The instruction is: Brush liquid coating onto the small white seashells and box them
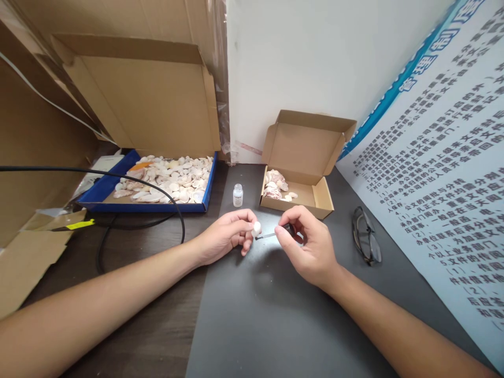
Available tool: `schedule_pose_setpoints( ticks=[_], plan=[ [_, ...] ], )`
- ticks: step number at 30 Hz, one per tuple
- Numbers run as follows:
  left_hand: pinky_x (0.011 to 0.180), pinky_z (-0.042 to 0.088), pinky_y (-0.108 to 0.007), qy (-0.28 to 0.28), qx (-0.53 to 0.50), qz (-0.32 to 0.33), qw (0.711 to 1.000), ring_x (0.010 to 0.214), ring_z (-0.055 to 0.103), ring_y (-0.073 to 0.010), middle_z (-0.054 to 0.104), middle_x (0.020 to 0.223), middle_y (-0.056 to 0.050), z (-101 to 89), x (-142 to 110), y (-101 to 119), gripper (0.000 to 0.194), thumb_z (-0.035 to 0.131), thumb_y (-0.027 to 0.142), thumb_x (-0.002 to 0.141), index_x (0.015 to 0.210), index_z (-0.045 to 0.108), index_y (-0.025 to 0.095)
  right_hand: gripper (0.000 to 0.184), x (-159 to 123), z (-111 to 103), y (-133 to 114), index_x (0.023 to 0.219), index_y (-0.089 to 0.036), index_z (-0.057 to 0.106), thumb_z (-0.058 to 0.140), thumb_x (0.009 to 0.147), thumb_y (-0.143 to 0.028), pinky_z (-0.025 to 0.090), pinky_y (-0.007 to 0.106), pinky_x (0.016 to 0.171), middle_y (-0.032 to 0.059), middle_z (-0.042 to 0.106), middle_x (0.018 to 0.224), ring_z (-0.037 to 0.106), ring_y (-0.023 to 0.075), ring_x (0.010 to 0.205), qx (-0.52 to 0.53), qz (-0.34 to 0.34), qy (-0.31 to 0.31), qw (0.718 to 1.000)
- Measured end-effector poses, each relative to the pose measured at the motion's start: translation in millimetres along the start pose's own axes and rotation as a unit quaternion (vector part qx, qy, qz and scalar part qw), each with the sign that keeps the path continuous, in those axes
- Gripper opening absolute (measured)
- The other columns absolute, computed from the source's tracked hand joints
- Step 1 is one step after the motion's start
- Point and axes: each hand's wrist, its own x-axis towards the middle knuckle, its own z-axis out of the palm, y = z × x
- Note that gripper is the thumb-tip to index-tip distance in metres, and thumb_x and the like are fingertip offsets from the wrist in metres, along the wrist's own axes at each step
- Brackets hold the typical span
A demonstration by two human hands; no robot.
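Observation:
Between thumb and fingers, my left hand (pixel 232 233) pinches a small white seashell (pixel 256 229). My right hand (pixel 309 244) is closed around the dark cap of a thin brush (pixel 268 235), whose tip is at the lower edge of the shell; whether it touches I cannot tell. Just behind my left hand stands a small clear glass bottle (pixel 238 196) with whitish contents and no cap on it. An open cardboard box (pixel 325 197) sits behind my right hand, with a few larger shells (pixel 274 184) at its left side.
A blue-edged box (pixel 149 207) full of white shells (pixel 177 178) stands back left, its lid raised. A black cable (pixel 157 186) loops over its front. Glasses (pixel 366 236) lie at right, beside a printed sign (pixel 441 157). A white panel (pixel 299 58) rises behind the table.

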Motion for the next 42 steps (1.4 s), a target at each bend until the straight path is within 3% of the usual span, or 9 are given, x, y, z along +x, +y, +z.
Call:
schedule_pose_setpoints(
  ticks=[8, 13, 19, 25, 30, 34, 38, 42],
  plan=[
    [0.048, 0.044, -0.021, -0.002, 0.001, -0.001, 1.000, 0.052, 0.051, -0.0085, 0.055, 0.069, 0.001, -0.3, -0.2, 1.0, 0.012, 0.064, 0.023, 0.078, 0.081, 0.056, 0.015, 0.013, 1.6, 0.2, 0.0, 0.079, -0.020, 0.050, 0.060, 0.082, -0.012, 0.035, 0.020, 0.047, -0.0064, 0.044, 0.063, 0.039, 0.0075, 0.053, -0.031, -0.001, 0.000, 1.000],
    [0.049, 0.044, -0.021, -0.006, 0.001, 0.002, 1.000, 0.052, 0.051, -0.0083, 0.054, 0.069, 0.001, -0.1, -0.6, 0.1, 0.011, 0.064, 0.023, 0.080, 0.081, 0.056, 0.015, 0.009, 0.2, -0.7, -0.2, 0.086, -0.020, 0.053, 0.060, 0.084, -0.014, 0.034, 0.020, 0.046, -0.0043, 0.050, 0.072, 0.042, 0.0076, 0.055, 0.000, -0.010, 0.013, 1.000],
    [0.049, 0.045, -0.021, -0.008, -0.007, 0.005, 1.000, 0.053, 0.051, -0.0082, 0.055, 0.070, 0.001, 0.3, -0.6, 0.0, 0.010, 0.064, 0.021, 0.079, 0.081, 0.056, 0.015, 0.014, 1.3, -0.2, -0.4, 0.080, -0.020, 0.052, 0.062, 0.082, -0.012, 0.034, 0.022, 0.046, -0.0065, 0.044, 0.062, 0.038, 0.0075, 0.051, -0.065, -0.012, 0.030, 0.997],
    [0.049, 0.045, -0.021, -0.009, -0.010, 0.003, 1.000, 0.053, 0.050, -0.0084, 0.054, 0.068, 0.002, 0.2, -0.1, 0.2, 0.011, 0.064, 0.022, 0.078, 0.080, 0.056, 0.015, 0.011, -2.6, 0.8, 3.9, 0.088, -0.022, 0.054, 0.063, 0.085, -0.015, 0.040, 0.023, 0.051, -0.0025, 0.051, 0.076, 0.045, 0.0096, 0.058, -0.001, -0.044, 0.027, 0.999],
    [0.048, 0.045, -0.021, -0.009, -0.007, 0.004, 1.000, 0.051, 0.050, -0.0079, 0.055, 0.067, 0.001, 0.1, 0.1, 0.0, 0.012, 0.065, 0.023, 0.078, 0.080, 0.057, 0.015, 0.012, -3.0, -0.8, 3.7, 0.081, -0.022, 0.054, 0.062, 0.085, -0.015, 0.034, 0.024, 0.046, -0.0042, 0.047, 0.066, 0.040, 0.0099, 0.052, -0.039, -0.002, 0.035, 0.999],
    [0.047, 0.044, -0.020, -0.010, -0.010, -0.004, 1.000, 0.048, 0.050, -0.0083, 0.054, 0.060, 0.003, 0.9, -0.3, 1.1, 0.014, 0.066, 0.025, 0.077, 0.080, 0.056, 0.016, 0.009, -3.1, -1.0, 3.1, 0.086, -0.023, 0.054, 0.061, 0.086, -0.016, 0.039, 0.025, 0.050, -0.0018, 0.052, 0.074, 0.046, 0.0114, 0.058, -0.015, -0.019, 0.039, 0.999],
    [0.048, 0.044, -0.020, -0.007, -0.007, -0.007, 1.000, 0.048, 0.051, -0.0081, 0.055, 0.060, 0.002, 1.3, -0.9, 1.8, 0.016, 0.067, 0.026, 0.077, 0.079, 0.055, 0.016, 0.011, -1.5, -1.1, 3.4, 0.082, -0.022, 0.054, 0.062, 0.085, -0.014, 0.037, 0.025, 0.049, -0.0039, 0.048, 0.067, 0.041, 0.0103, 0.053, -0.059, -0.006, 0.015, 0.998],
    [0.048, 0.043, -0.021, -0.009, -0.006, -0.008, 1.000, 0.048, 0.050, -0.0079, 0.055, 0.061, 0.002, 0.8, -1.3, 1.3, 0.016, 0.066, 0.027, 0.078, 0.079, 0.055, 0.015, 0.011, -2.5, -1.5, 4.1, 0.083, -0.023, 0.054, 0.059, 0.086, -0.013, 0.037, 0.026, 0.051, -0.0025, 0.049, 0.071, 0.045, 0.0118, 0.059, -0.017, -0.024, 0.029, 0.999]
  ],
)
